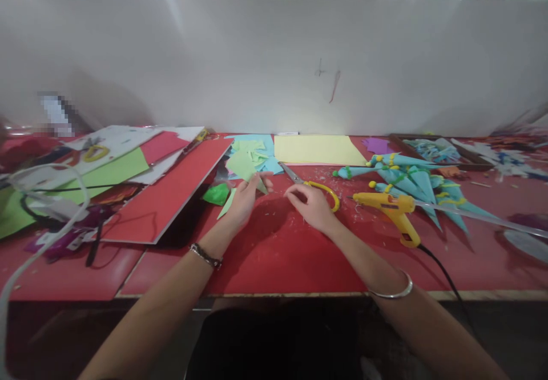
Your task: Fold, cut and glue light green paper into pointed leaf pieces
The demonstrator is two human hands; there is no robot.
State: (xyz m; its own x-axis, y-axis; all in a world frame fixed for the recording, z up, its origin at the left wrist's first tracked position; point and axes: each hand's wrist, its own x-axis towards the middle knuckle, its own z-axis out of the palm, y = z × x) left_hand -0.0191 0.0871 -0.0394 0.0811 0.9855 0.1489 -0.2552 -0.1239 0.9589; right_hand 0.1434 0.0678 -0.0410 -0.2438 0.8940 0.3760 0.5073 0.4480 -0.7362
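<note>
My left hand [245, 198] has its thumb and fingers closed around a small light green paper piece [261, 185], in front of a pile of green paper scraps [243, 163]. My right hand [314, 206] is to its right, thumb and fingertips pinched together above the red table. Whatever sits in that pinch is too small to make out. Just behind the right hand lie scissors with yellow handles [333, 195], their blades pointing up and left. A crumpled bright green piece [216, 194] lies left of my left hand.
A yellow glue gun [387, 202] with a black cord lies at right, before several blue paper cones [422, 183]. Behind are a pale yellow sheet [319, 149] and a brown tray [473, 164]. A red board [171, 197] leans at left, near a white cable [47, 242].
</note>
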